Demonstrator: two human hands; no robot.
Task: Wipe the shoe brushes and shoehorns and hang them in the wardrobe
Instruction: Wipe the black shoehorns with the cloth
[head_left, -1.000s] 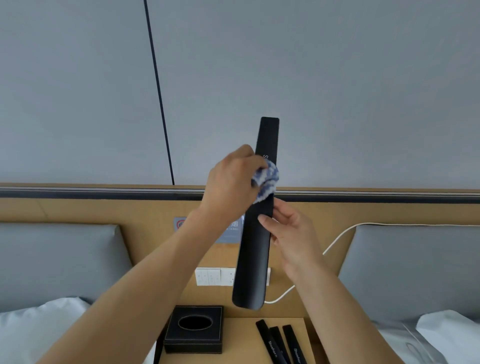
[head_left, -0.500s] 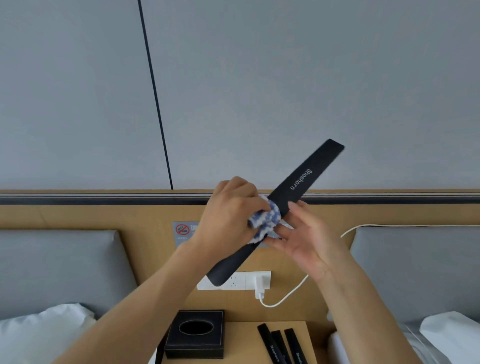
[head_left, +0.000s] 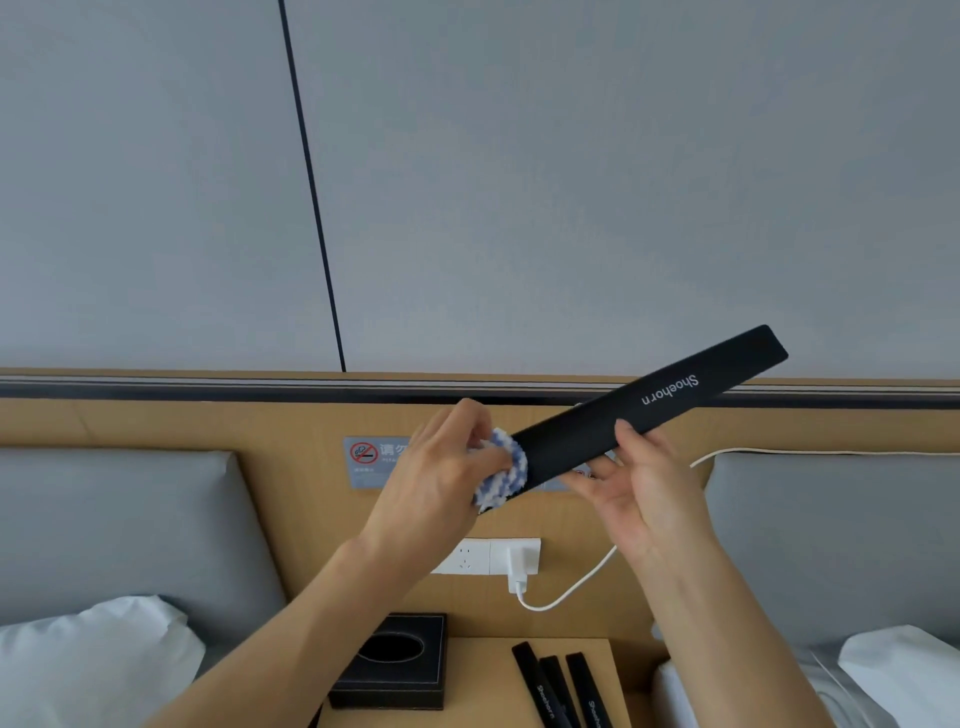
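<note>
A long black shoehorn (head_left: 654, 400) with white "Shoehorn" lettering slants up to the right in front of the headboard. My right hand (head_left: 644, 488) holds it near its middle, thumb on the front face and fingers behind. My left hand (head_left: 441, 478) grips a blue-and-white cloth (head_left: 501, 475) wrapped round the shoehorn's lower end, which is hidden by the cloth and hand. Three more black shoehorns (head_left: 563, 691) lie side by side on the wooden bedside table (head_left: 478, 680).
A black tissue box (head_left: 395, 660) stands on the table's left part. A white charger and cable (head_left: 524, 571) hang from the wall socket above it. Grey padded headboards and white pillows (head_left: 88, 654) flank the table on both sides.
The shoehorn has swung from upright to a slant up to the right. My left hand with the cloth has slid down from its upper part to its lower end.
</note>
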